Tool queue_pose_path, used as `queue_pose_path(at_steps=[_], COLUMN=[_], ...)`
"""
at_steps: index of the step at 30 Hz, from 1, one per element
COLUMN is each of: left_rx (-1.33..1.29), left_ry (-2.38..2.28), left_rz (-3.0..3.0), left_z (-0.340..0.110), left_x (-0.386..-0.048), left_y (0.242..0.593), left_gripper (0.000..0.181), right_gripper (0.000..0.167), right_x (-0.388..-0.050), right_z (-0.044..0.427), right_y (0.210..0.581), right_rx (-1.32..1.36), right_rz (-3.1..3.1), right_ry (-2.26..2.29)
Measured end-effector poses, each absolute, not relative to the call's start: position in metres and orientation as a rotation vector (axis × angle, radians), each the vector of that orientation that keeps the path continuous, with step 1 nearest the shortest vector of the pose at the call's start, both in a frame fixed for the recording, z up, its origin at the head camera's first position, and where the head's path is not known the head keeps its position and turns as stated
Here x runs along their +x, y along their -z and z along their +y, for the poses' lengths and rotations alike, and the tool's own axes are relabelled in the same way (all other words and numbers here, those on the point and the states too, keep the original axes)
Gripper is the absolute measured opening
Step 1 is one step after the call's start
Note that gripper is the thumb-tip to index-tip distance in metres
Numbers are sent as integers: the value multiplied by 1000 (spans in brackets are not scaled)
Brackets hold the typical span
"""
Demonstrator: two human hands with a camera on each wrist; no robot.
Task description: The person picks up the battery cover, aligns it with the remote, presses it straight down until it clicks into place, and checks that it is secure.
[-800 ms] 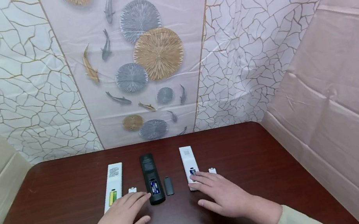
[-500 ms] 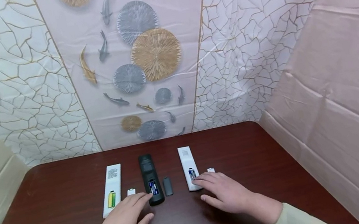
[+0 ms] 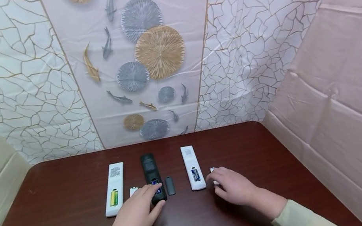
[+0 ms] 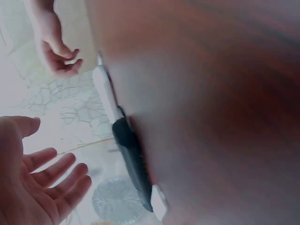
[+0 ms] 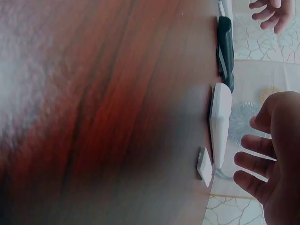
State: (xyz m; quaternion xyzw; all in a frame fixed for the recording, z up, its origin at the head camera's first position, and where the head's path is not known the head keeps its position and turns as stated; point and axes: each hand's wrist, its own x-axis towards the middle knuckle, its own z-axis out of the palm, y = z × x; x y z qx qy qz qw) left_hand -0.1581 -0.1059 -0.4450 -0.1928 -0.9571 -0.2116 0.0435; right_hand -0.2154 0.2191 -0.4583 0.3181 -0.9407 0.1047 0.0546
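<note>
My left hand (image 3: 136, 215) hovers over the lower end of a black remote control (image 3: 148, 165), fingers loosely extended and holding nothing. Blue batteries show in its uncovered compartment, partly behind my fingers. My right hand (image 3: 234, 186) hangs with relaxed fingers above a small white battery cover (image 5: 205, 167), which it partly hides in the head view. In the right wrist view, a gap separates those fingers from the cover. Left of that hand lies a white remote control (image 3: 189, 160), back up, with blue batteries (image 3: 195, 174) in its open compartment.
Another white remote control (image 3: 115, 176) with yellow-green batteries (image 3: 114, 197) lies at the left. Beside it, a white battery cover (image 3: 133, 191) is partly hidden by my left hand. A dark grey cover (image 3: 170, 185) lies right of the black remote. Behind the brown table (image 3: 243, 138) hangs patterned cloth.
My right hand has moved right, off the right white remote and over its small cover, uncovering the batteries. My left hand has shifted right, further over the black remote.
</note>
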Motion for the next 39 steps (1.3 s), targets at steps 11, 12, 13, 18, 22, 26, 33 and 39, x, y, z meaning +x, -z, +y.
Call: queue_pose_path(at_steps=[11,12,13,18,22,26,33,39], left_rx=[-570,-568,-564,-536,-506,-454,-359,-311], left_ry=[710,715,722,774,826,873,926,1004], left_rz=[-2976,-2978,-2978,-2981,-2986,-2989,-2986,-2985], left_z=[-80,-78,-75,-62,-50,-38,-16,-1], left_x=[-172,-173,-175,-183,-188,-194,-207,-218], left_y=[446,447,448,451,453,456,462,460], left_gripper=[49,50,50,51,53,56,65,74], right_gripper=[26,26,27,29,32,35,49,54], right_x=[-231,-233,-234,-241,-245,-247,-252,-256], right_z=[228,228,228,230,230,228,225,221], right_y=[461,461,461,462,465,469,473,472], right_rx=[762,729,691,532,451,395,326,305], right_rz=[-2957,-2974,-2992,-3062,-3097,-3122,-3150,-3181], right_ry=[-423,-430,-440,-483,-506,-536,-504,-453])
